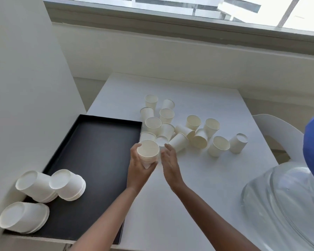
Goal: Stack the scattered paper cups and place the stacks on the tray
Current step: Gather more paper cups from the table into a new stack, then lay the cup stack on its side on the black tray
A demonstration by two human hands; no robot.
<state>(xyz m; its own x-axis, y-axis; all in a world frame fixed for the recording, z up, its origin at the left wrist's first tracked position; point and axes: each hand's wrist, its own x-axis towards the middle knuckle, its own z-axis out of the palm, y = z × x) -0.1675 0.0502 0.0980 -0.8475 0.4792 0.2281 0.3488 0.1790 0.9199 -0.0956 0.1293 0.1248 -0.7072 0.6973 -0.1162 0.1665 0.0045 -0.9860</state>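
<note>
At the tray's [98, 151] near-left end stand three finished stacks [69, 185], all mouth-down with their bases up, two side by side and the third nearer the person. The rest of the black tray floor is bare.

Just off the tray's right edge, the left hand [139, 163] grips a growing stack [148, 153] mouth-up. Its fingers and thumb are curled round the lower walls, and several nested rims show under the top one. Just right of that is the right hand [169, 160], which holds nothing. Its fingers are loose and slightly bent, with the tips near the closest fallen cup.

Farther right of the tray, the loose cups [199, 138] crowd together on the white table [188, 187] — some upright, several on their sides, one or two inverted. Well right of the tray are a white chair [275, 127] and a clear water jug [283, 205].

The step in hand looks like mid-collection: the stack is being fed, not yet delivered. The next move calls for the free hand to pinch one nearby cup, turn it mouth-up and drop it squarely into the held stack — a tilted entry would likely jam or crush the thin paper rim.
</note>
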